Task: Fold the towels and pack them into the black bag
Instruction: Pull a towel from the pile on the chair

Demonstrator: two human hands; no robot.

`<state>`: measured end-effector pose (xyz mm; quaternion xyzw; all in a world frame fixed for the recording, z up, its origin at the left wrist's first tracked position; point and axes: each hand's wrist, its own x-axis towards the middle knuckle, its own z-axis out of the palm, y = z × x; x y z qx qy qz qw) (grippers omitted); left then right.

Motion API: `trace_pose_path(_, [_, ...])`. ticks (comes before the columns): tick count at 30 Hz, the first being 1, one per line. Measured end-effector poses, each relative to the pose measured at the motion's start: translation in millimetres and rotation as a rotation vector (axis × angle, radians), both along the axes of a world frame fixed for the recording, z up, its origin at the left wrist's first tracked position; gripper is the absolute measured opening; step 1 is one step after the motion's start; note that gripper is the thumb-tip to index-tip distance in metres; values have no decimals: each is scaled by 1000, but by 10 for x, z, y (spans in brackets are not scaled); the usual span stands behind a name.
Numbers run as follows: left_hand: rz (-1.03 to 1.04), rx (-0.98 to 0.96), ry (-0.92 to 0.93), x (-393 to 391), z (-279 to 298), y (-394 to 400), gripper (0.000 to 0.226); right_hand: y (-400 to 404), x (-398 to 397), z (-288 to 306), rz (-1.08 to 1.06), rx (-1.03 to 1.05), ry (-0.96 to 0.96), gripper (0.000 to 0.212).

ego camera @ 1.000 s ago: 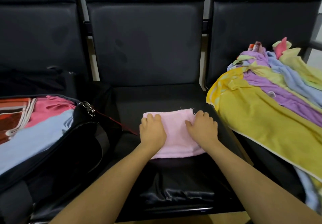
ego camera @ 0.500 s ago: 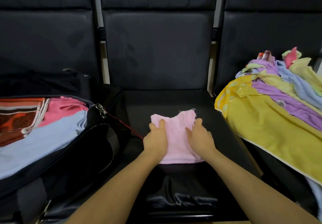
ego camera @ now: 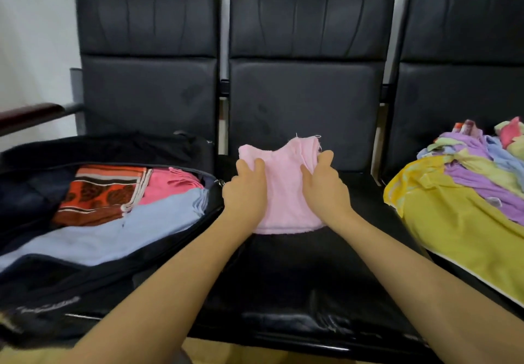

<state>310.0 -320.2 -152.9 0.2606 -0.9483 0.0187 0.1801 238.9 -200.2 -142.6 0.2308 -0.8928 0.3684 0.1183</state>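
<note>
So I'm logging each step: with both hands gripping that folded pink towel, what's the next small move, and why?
Probably carry the pink towel left into the open black bag. Left hand and right hand grip its sides, it looks folded, and folded towels already lie inside.

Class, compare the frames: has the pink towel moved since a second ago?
Yes. The pink towel then lay flat on the middle seat; now both hands lift its far edge up against the backrest.

place: waiting area; evidence: row of joined black padded seats; armrest; plain wall
</note>
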Motion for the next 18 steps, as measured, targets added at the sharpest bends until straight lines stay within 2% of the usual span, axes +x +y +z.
trace_pose_path(5, [96,-1,102,278,198,-642,34,-602,288,281,150,-154,-12,18])
trace_pose_path(8, [127,-6,109,444,190,-1127,33,-1056,427,299,227,-157,-36,25])
trace_pose_path(13, [195,52,106,653,67,-1946,32,-1864,514,145,304,-32,36,31])
trace_pose_path(18, [221,84,100,552,-151,-2640,34,-2607,330,-47,242,207,338,37])
